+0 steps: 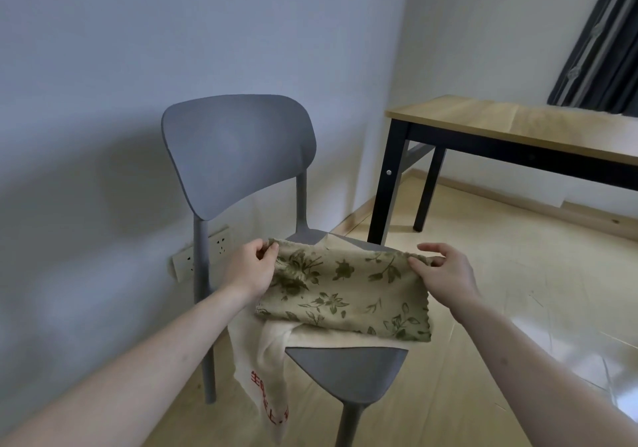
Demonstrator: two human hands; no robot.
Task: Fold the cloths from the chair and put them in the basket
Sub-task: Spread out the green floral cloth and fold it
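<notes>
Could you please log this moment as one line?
left hand: pinches floral cloth | right hand: pinches it | white cloth: on chair

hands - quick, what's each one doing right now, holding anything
Left hand: pinches the far left corner of the floral cloth.
Right hand: pinches the far right corner of the same cloth.

A grey chair (238,156) stands by the wall. A flowery cloth (345,291) lies on its seat. The left hand (248,270) pinches the cloth's far left corner. The right hand (442,274) pinches the far right corner. Under it lies a white cloth (266,370) with red writing, hanging off the seat's left side. A wooden table (500,125) with black legs stands to the right.
</notes>
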